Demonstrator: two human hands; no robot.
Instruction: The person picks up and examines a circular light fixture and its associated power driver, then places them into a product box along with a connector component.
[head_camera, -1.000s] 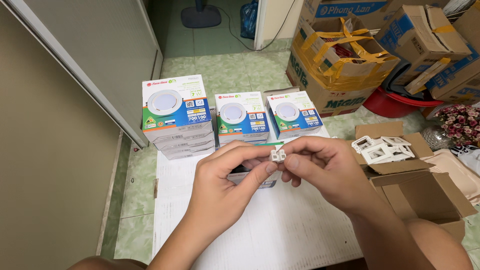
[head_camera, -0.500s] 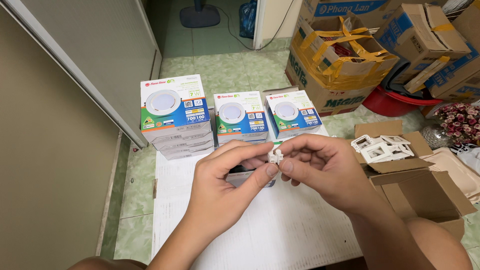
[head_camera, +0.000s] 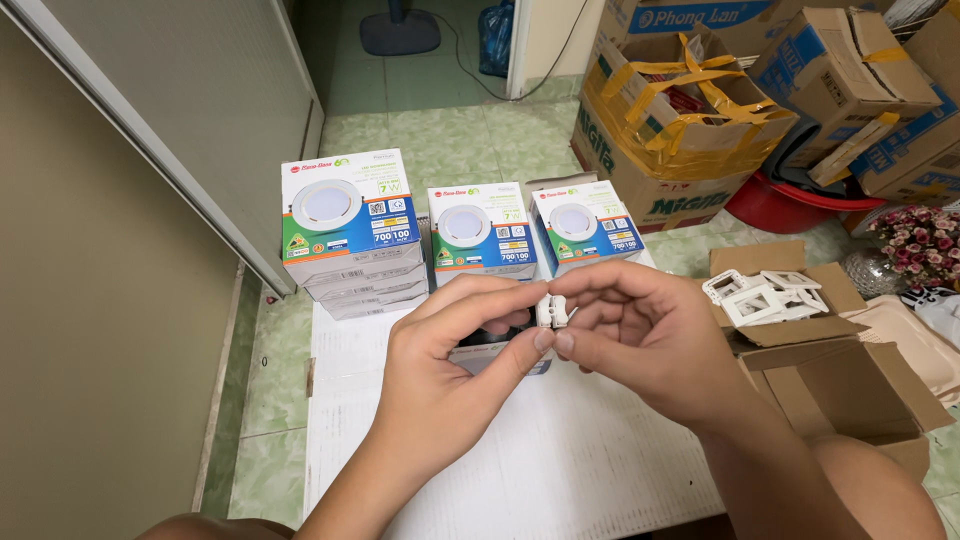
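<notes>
Left hand (head_camera: 450, 350) and right hand (head_camera: 640, 340) pinching a small white plastic part (head_camera: 551, 311), 3 blue-and-green lamp boxes (head_camera: 483, 232) standing just beyond, open brown cardboard box (head_camera: 840, 370) sitting right.

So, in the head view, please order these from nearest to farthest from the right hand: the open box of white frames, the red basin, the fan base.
From the right hand:
1. Open box of white frames, just to its right.
2. Red basin, farther back on the right, under the cartons.
3. Fan base, far back near the top edge.
</notes>
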